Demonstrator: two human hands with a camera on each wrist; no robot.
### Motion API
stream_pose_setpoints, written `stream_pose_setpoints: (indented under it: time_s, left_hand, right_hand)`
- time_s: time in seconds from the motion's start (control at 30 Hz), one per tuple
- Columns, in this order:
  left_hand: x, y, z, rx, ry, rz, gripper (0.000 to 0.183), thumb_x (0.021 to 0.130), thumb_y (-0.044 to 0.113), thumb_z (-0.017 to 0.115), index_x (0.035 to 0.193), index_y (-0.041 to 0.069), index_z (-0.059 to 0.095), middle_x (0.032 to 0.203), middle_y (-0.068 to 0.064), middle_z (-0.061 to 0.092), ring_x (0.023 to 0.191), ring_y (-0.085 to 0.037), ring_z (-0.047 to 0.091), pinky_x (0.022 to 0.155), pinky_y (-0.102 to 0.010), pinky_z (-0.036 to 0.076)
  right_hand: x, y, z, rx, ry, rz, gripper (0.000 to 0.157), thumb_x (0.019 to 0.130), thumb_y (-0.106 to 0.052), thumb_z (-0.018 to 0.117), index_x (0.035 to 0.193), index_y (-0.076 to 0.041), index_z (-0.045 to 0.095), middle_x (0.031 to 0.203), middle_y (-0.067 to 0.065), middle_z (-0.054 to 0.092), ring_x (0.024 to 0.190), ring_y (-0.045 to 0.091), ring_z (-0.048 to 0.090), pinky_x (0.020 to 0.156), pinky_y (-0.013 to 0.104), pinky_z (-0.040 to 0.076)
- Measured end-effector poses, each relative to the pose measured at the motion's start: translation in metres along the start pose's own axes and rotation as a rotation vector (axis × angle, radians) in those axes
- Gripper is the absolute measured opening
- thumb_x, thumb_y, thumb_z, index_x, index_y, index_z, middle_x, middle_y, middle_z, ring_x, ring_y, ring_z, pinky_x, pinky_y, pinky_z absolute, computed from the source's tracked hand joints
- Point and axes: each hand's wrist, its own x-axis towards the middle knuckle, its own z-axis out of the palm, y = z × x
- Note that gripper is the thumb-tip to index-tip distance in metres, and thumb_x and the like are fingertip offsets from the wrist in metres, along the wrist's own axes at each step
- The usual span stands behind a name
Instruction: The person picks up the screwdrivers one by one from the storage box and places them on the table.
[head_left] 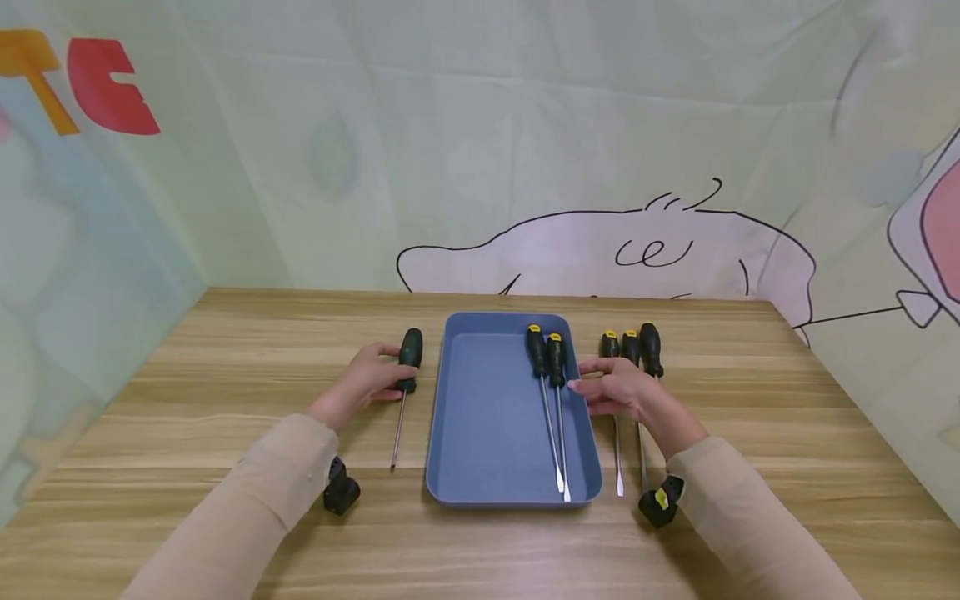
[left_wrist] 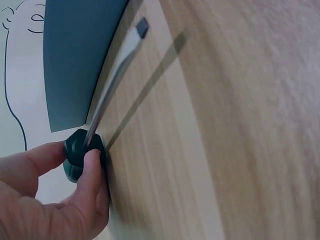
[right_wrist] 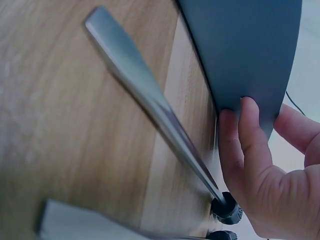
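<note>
My left hand (head_left: 365,379) pinches the dark green handle of a screwdriver (head_left: 410,348) left of the blue tray (head_left: 480,417). In the left wrist view, thumb and fingers sit on opposite sides of that screwdriver's handle (left_wrist: 76,145), its flat-tipped shaft pointing away from the palm. My right hand (head_left: 618,387) is at the tray's right side. Its fingertips touch the outer wall of the tray (right_wrist: 240,55), as the right wrist view shows. Two black-and-yellow screwdrivers (head_left: 536,350) lie side by side inside the tray, handles toward the wall.
Three more screwdrivers (head_left: 651,348) lie right of the tray, partly behind my right hand and wrist. All this rests on a wooden table (head_left: 262,350). A printed cloth backdrop (head_left: 450,125) rises behind it and along both sides.
</note>
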Motion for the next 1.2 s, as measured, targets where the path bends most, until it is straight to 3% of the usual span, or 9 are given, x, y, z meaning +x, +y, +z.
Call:
stream_pose_setpoints:
  time_s: [0.33, 0.5, 0.77, 0.97, 1.2]
  left_hand:
    - [-0.003, -0.001, -0.004, -0.045, -0.028, 0.004, 0.06, 0.091, 0.004, 0.056, 0.139, -0.01, 0.023, 0.103, -0.022, 0.056, 0.068, -0.009, 0.06, 0.058, -0.02, 0.055]
    - [-0.005, 0.0, -0.007, -0.002, -0.034, 0.009, 0.058, 0.092, 0.007, 0.055, 0.139, -0.008, 0.025, 0.105, -0.02, 0.056, 0.074, -0.011, 0.059, 0.061, -0.021, 0.055]
    - [-0.008, 0.005, -0.012, 0.019, -0.019, 0.003, 0.057, 0.092, 0.006, 0.052, 0.14, -0.007, 0.024, 0.088, -0.007, 0.056, 0.067, -0.008, 0.054, 0.057, -0.018, 0.052]
    - [-0.012, 0.008, -0.018, 0.022, -0.018, 0.007, 0.058, 0.09, 0.005, 0.05, 0.141, -0.006, 0.025, 0.089, -0.008, 0.058, 0.066, -0.007, 0.055, 0.057, -0.018, 0.051]
    - [-0.019, 0.014, -0.023, 0.067, -0.029, 0.001, 0.055, 0.092, 0.008, 0.05, 0.14, -0.005, 0.028, 0.109, -0.017, 0.057, 0.072, -0.007, 0.056, 0.06, -0.018, 0.051]
  right_hand:
    - [0.001, 0.0, 0.0, -0.012, 0.006, 0.006, 0.053, 0.089, -0.006, 0.062, 0.135, 0.005, 0.038, 0.092, 0.01, 0.062, 0.072, 0.015, 0.061, 0.072, 0.031, 0.057]
    - [0.0, 0.0, 0.0, -0.013, 0.005, 0.007, 0.053, 0.089, -0.006, 0.061, 0.135, 0.005, 0.038, 0.093, 0.011, 0.061, 0.072, 0.015, 0.061, 0.072, 0.031, 0.057]
    - [0.001, 0.0, 0.0, 0.007, -0.004, 0.009, 0.053, 0.089, -0.006, 0.061, 0.136, 0.005, 0.037, 0.092, 0.01, 0.061, 0.072, 0.015, 0.061, 0.073, 0.031, 0.057]
    - [0.0, -0.001, 0.0, 0.005, -0.006, 0.012, 0.053, 0.089, -0.006, 0.061, 0.136, 0.005, 0.037, 0.091, 0.01, 0.062, 0.071, 0.015, 0.061, 0.072, 0.03, 0.057]
    - [0.0, -0.001, 0.0, 0.006, -0.016, 0.008, 0.053, 0.089, -0.006, 0.061, 0.135, 0.005, 0.038, 0.09, 0.009, 0.063, 0.072, 0.015, 0.062, 0.074, 0.032, 0.057]
